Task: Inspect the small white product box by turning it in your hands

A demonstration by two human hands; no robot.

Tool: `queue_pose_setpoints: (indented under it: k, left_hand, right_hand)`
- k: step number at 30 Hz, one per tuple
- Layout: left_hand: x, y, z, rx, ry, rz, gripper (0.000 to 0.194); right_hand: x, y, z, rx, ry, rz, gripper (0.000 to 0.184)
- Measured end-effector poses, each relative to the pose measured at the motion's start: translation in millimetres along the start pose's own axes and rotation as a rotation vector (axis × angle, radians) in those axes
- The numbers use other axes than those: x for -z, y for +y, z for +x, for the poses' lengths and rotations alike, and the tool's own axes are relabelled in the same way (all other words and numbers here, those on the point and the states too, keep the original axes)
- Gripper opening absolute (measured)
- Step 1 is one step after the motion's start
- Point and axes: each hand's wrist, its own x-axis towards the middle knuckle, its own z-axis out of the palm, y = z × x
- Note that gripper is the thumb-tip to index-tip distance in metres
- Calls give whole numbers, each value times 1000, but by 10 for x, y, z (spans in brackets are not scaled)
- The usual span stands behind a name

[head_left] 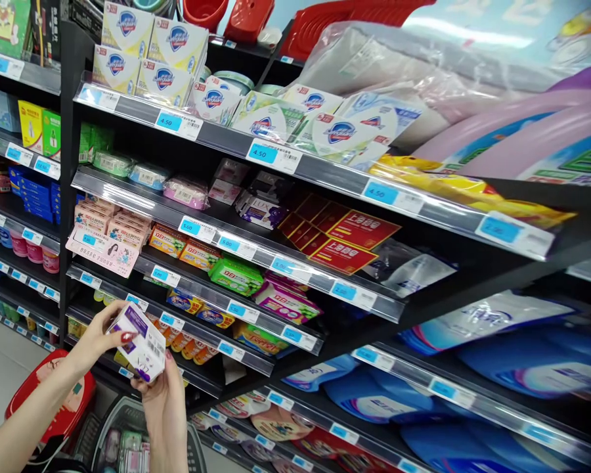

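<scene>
White-and-purple box, gripped between left hand and right hand, before soap shelves

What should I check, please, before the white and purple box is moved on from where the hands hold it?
1. Both hands on the box: ok. The left hand grips its upper end and the right hand supports it from below.
2. White and purple box looks intact: ok on the sides in view; the far side cannot be seen.
3. Barcode readable: ok, it faces the camera.
4. Room in the basket below: cannot tell, only part of it shows and it already holds packets.
5. Matching boxes on the shelf: ok, similar purple boxes lie on the second shelf.
6. Price label for it: cannot tell, too small to read.
</scene>
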Motion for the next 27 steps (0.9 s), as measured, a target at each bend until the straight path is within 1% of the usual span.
queue_pose_setpoints:
  k: [3, 5, 7, 13, 18, 21, 24, 27]
  left_hand:
    - [113, -26, -17, -48, -195, 4, 65]
    - [139, -25, -43, -70, -258, 22, 72]
    - [126, -8, -74, -94, -282, 48, 74]
    - [42, 49, -152, -160, -293, 113, 76]
    - [33, 38, -169, -177, -286, 105, 74]
    - [27, 46, -172, -180, -284, 110, 71]
    - [32, 55, -178, -185, -288, 121, 72]
    - [51, 49, -180, -191, -296, 109, 72]
  right_hand:
    - [-37, -88, -107, 223, 24, -120, 45]
    - [-57, -148, -180, 318, 50, -213, 48]
    - [-65, -194, -235, 375, 76, -272, 52]
    - [-38, -255, -288, 439, 90, -340, 53]
    - [3, -276, -286, 441, 105, -383, 54]
    - [40, -277, -270, 466, 82, -412, 53]
    - [67, -277, -253, 486, 46, -447, 58]
    - [66, -287, -253, 473, 33, -472, 63]
